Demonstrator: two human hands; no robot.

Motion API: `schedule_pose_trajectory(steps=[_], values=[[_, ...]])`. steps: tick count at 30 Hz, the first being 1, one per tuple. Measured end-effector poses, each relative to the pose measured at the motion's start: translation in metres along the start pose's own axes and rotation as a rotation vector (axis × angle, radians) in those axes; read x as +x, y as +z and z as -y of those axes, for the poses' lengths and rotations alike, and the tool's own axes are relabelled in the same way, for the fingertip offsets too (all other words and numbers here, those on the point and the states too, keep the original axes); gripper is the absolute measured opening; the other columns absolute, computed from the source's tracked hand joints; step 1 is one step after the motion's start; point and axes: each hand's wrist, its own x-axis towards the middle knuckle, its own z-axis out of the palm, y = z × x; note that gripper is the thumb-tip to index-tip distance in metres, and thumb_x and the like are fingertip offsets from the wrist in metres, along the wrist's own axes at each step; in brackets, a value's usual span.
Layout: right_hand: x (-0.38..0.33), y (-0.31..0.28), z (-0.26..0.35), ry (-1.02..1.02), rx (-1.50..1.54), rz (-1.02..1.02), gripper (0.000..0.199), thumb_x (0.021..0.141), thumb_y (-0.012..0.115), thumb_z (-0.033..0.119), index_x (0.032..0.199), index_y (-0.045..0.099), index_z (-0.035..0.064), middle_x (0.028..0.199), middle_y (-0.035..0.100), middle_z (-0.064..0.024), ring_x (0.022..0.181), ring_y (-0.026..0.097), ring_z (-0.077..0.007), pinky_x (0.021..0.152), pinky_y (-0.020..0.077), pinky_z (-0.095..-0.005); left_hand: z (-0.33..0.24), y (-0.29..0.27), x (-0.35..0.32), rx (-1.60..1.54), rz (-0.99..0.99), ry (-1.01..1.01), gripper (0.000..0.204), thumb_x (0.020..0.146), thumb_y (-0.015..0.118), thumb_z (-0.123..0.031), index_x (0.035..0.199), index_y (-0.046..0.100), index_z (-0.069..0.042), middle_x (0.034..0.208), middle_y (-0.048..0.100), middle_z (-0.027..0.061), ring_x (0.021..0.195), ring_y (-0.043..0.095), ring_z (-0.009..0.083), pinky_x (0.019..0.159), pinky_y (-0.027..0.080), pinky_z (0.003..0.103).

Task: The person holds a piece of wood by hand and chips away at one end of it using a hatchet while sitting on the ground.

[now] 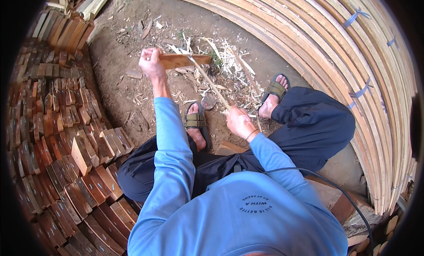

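My left hand (152, 62) is closed round the near-left end of a short wooden board (172, 61), which points to the right above the dirt floor. A long-handled knife (211, 83) is in my right hand (240, 122), its pale, thin wooden handle gripped at the lower end. Its narrow metal blade slants up and left across the board; whether it touches the wood or passes over it, I cannot tell. Both hands are in front of me, between my spread knees.
Pale wood shavings (236, 64) litter the dirt just past the board. Stacked short wood blocks (66, 136) rise at the left. Long planks (309, 48), tied with blue strips (356, 17), curve along the right. My sandalled feet (196, 123) rest near the shavings. A black cable (327, 175) runs beside me.
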Motion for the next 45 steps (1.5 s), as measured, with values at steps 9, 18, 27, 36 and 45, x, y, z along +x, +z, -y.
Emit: schedule_pose_trajectory(steps=[9,18,27,36,45], values=[[0.002,-0.018,-0.01,-0.049,-0.027,0.108,0.033,0.103,0.046,0.03,0.097,0.054,-0.0014,0.072,0.064,-0.0225,0.054,0.062,-0.0366,0.049,0.0491,-0.0459,0.001,0.015,-0.002,0.027,0.018,-0.014,0.019,0.08,0.062,0.003,0.071,0.048,-0.007,0.081,0.061,0.0087,0.076,0.058,0.0152,0.075,0.048,0.031],[0.001,-0.075,0.006,0.329,0.963,0.289,0.035,0.106,0.043,0.037,0.093,0.05,0.0056,0.059,0.044,-0.0014,0.043,0.04,-0.0117,0.037,0.0301,-0.0279,-0.002,-0.007,0.005,0.004,-0.019,-0.022,0.024,0.086,0.06,0.002,0.074,0.043,-0.008,0.079,0.06,0.0101,0.072,0.059,0.0184,0.072,0.05,0.035],[-0.007,-0.009,-0.026,0.011,-0.139,0.075,0.03,0.098,0.055,0.023,0.094,0.056,-0.0069,0.071,0.062,-0.0291,0.071,0.064,-0.0475,0.066,0.0504,-0.054,0.0,-0.007,0.004,-0.036,-0.044,-0.026,0.019,0.08,0.058,0.006,0.07,0.046,-0.006,0.078,0.062,0.0108,0.072,0.059,0.0167,0.074,0.05,0.032],[0.002,-0.046,-0.014,0.593,0.875,0.594,0.026,0.108,0.04,0.035,0.094,0.043,0.0139,0.066,0.036,0.006,0.047,0.03,-0.0024,0.038,0.0241,-0.0207,-0.003,-0.004,0.005,-0.065,0.024,-0.057,0.021,0.078,0.058,0.008,0.07,0.045,-0.007,0.078,0.06,0.0101,0.072,0.058,0.0172,0.073,0.05,0.033],[0.004,-0.08,0.016,0.621,1.128,0.7,0.024,0.107,0.041,0.031,0.097,0.044,0.0094,0.069,0.038,0.0046,0.049,0.03,-0.0032,0.039,0.0243,-0.0206,-0.003,-0.003,0.002,-0.068,0.076,-0.05,0.019,0.08,0.056,0.007,0.073,0.045,-0.007,0.08,0.058,0.0117,0.072,0.058,0.0205,0.074,0.051,0.038]])
